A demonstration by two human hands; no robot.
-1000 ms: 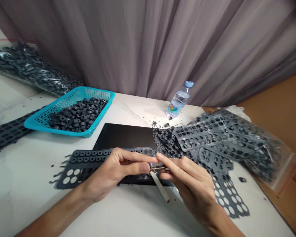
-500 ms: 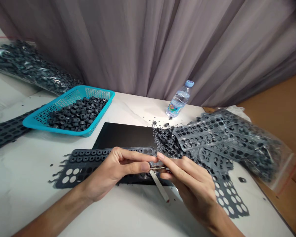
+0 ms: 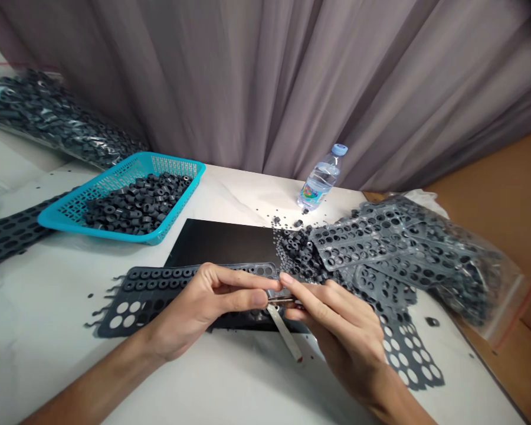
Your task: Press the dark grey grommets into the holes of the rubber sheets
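Hardly anything has moved since a second ago; the whole view has slipped a touch, basket and sheet together, while both hands look posed just as they were. From where I stand, a small dark grey rubbery piece (image 3: pixel 273 293) sits between the fingertips, mostly hidden, pinched by thumb and forefinger of the left hand (image 3: pixel 203 313). The right hand (image 3: pixel 343 316) has its fingers closed round a slim metal tool (image 3: pixel 282 299) meeting that piece; a flat pale strip (image 3: pixel 285 333) sticks out below them, perhaps the tool's handle, though I cannot tell.

Under and left of the fingers lies a dark grey perforated rubber sheet (image 3: pixel 130 297), partly on a flat black board (image 3: pixel 221 242). Its two far rows carry thick dark rings (image 3: pixel 166 274), while several near holes show bare desk (image 3: pixel 230 389). Just beyond the right fingers is a heap of loose dark rings (image 3: pixel 303 251); further right, a stack of grey perforated sheets (image 3: pixel 363 239).

Well beyond the left fingers, a turquoise plastic basket (image 3: pixel 110 236) holds a broad mound of similar rings. I'd judge the work well under way but unfinished: plenty lie loose, those rows remain filled, and the pinched piece is in hand. Far ahead stands a clear water bottle (image 3: pixel 318 183).
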